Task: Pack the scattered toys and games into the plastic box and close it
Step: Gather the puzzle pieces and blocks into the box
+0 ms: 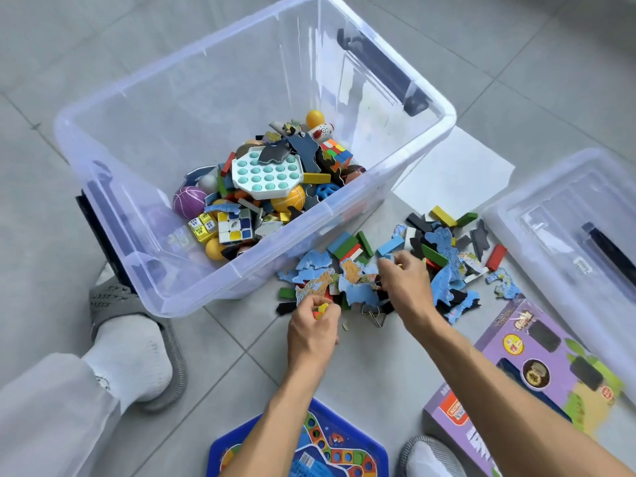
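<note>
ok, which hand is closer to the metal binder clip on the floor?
Right. The right hand reaches into the puzzle pieces just above and to the right of the binder clip. The left hand is further off on the clip's left, holding small pieces.

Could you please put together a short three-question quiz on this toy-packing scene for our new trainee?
1. True or false: the lid is already on the plastic box.
2. Where is the white and teal pop-it toy? A) on the floor B) inside the box C) in a hand
3. What lies scattered on the floor under both hands, left hand and right hand?

Key
1. False; the box is open.
2. B.
3. Blue map puzzle pieces and coloured wooden blocks.
</note>
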`<state>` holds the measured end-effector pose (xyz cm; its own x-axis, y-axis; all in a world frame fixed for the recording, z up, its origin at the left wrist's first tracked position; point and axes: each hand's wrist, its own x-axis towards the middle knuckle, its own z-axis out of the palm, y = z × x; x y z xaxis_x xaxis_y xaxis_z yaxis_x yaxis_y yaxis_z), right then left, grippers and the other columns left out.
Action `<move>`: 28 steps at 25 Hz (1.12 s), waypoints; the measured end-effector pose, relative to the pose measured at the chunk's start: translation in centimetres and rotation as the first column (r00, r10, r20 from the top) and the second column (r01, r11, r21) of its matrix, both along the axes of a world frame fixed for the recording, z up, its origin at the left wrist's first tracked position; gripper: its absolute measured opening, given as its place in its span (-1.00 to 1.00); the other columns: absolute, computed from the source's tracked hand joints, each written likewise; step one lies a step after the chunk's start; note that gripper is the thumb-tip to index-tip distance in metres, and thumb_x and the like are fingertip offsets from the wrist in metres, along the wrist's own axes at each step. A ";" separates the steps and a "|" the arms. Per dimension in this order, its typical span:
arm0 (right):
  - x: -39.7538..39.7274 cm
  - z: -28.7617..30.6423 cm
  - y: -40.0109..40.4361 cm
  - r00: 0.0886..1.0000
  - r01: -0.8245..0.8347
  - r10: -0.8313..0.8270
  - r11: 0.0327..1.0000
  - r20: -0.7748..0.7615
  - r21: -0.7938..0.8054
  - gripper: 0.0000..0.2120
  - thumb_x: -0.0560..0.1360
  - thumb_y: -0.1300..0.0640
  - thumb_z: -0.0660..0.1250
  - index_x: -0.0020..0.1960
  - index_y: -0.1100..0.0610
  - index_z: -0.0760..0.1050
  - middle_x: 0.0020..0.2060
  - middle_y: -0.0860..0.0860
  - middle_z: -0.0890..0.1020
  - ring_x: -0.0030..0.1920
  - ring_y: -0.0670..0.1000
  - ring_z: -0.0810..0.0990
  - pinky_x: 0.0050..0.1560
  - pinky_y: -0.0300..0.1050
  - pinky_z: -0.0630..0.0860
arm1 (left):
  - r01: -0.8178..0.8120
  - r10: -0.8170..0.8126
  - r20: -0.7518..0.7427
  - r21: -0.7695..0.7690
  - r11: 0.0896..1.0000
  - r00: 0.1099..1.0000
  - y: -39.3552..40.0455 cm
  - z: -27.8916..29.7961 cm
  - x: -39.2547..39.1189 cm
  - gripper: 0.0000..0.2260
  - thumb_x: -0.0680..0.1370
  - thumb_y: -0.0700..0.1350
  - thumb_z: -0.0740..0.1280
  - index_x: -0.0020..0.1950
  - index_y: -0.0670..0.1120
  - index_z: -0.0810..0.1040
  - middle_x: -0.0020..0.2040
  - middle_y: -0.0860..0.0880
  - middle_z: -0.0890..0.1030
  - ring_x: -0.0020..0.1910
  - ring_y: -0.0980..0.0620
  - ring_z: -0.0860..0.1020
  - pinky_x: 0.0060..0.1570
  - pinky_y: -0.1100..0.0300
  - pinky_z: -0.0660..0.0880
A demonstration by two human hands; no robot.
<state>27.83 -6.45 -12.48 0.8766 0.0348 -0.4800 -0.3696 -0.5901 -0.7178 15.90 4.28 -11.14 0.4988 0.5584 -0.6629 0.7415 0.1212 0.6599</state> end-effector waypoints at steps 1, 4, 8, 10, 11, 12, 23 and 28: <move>0.5 0.2 0.1 1.000 -0.018 0.018 1.000 -0.013 -0.004 -0.69 0.35 -0.10 0.30 -0.33 0.10 0.31 -0.44 0.02 0.39 -0.38 0.04 0.36 -0.35 -0.05 0.32 | -0.051 0.053 0.026 -0.054 0.997 0.998 0.3 0.1 0.2 -0.94 0.36 -0.08 0.32 -0.22 -0.04 0.53 -0.49 0.04 0.52 -0.52 0.03 0.48 -0.39 0.19 0.46; 2.1 0.4 1.4 0.949 -0.264 0.294 0.939 0.118 -0.219 -0.63 0.52 -0.10 0.31 -0.27 0.17 0.42 -0.43 0.01 0.48 -0.35 0.07 0.50 -0.35 -0.07 0.34 | -0.228 0.259 0.090 -0.260 0.938 0.962 1.1 0.7 1.8 -0.93 0.47 -0.26 0.27 -0.19 -0.12 0.47 -0.44 -0.09 0.49 -0.55 -0.02 0.43 -0.48 0.16 0.50; 3.5 -0.6 3.5 0.771 -0.480 0.615 0.731 0.165 -0.485 -0.79 0.61 0.05 0.18 0.17 0.15 0.41 -0.02 0.14 0.49 -0.08 0.25 0.54 -0.17 0.04 0.42 | 0.044 -0.064 0.135 0.145 0.988 0.989 2.4 0.5 4.7 -0.88 0.53 -0.21 0.27 -0.11 0.00 0.54 -0.24 -0.05 0.64 -0.42 0.00 0.56 -0.39 0.13 0.52; 3.2 -1.1 3.2 0.809 -0.476 0.573 0.769 0.132 -0.426 -0.78 0.59 0.08 0.16 0.18 0.13 0.42 -0.02 0.15 0.49 -0.05 0.26 0.54 -0.14 0.06 0.45 | 0.300 -0.379 0.062 0.497 0.814 0.923 2.7 0.2 6.6 -0.87 0.54 -0.14 0.33 0.05 0.00 0.59 -0.05 -0.02 0.66 -0.11 -0.02 0.62 -0.13 0.11 0.52; 2.7 -1.1 2.8 0.816 -0.474 0.562 0.784 0.134 -0.400 -0.78 0.57 0.09 0.15 0.18 0.11 0.42 -0.03 0.15 0.48 -0.07 0.27 0.54 -0.15 0.08 0.46 | 0.390 -0.470 -0.009 0.572 0.722 0.883 2.7 -0.1 7.6 -0.80 0.54 -0.12 0.33 0.16 -0.03 0.57 0.05 -0.05 0.63 0.01 -0.06 0.60 -0.05 0.08 0.51; 2.0 -1.3 2.3 0.809 -0.484 0.572 0.778 0.135 -0.400 -0.77 0.56 0.11 0.15 0.19 0.09 0.41 -0.04 0.14 0.47 -0.10 0.27 0.55 -0.16 0.09 0.47 | 0.482 -0.532 -0.104 0.593 0.645 0.840 2.5 -0.3 8.5 -0.74 0.55 -0.11 0.32 0.23 -0.04 0.53 0.13 -0.09 0.59 0.08 -0.10 0.58 -0.01 0.03 0.50; 0.4 2.4 -2.5 0.757 0.588 -0.227 0.645 -0.613 0.488 -0.84 0.48 0.29 0.21 -0.03 0.24 0.54 -0.36 0.08 0.46 -0.43 0.04 0.54 -0.49 -0.19 0.51 | 0.544 -0.549 -0.165 0.530 0.651 0.819 0.5 -1.2 6.8 -0.56 0.46 -0.16 0.32 0.30 -0.02 0.29 -0.07 -0.12 0.61 -0.09 -0.20 0.59 -0.23 0.06 0.41; 1.2 3.4 -2.7 0.806 0.492 -0.137 0.695 -0.576 0.524 -0.85 0.52 0.35 0.18 -0.09 0.17 0.48 -0.24 0.11 0.54 -0.45 0.05 0.55 -0.56 -0.24 0.39 | 0.173 -0.175 0.027 0.074 0.982 0.984 0.3 -1.0 7.0 -0.70 0.48 -0.14 0.32 0.21 -0.04 0.52 -0.20 0.01 0.59 -0.40 0.03 0.53 -0.39 0.22 0.43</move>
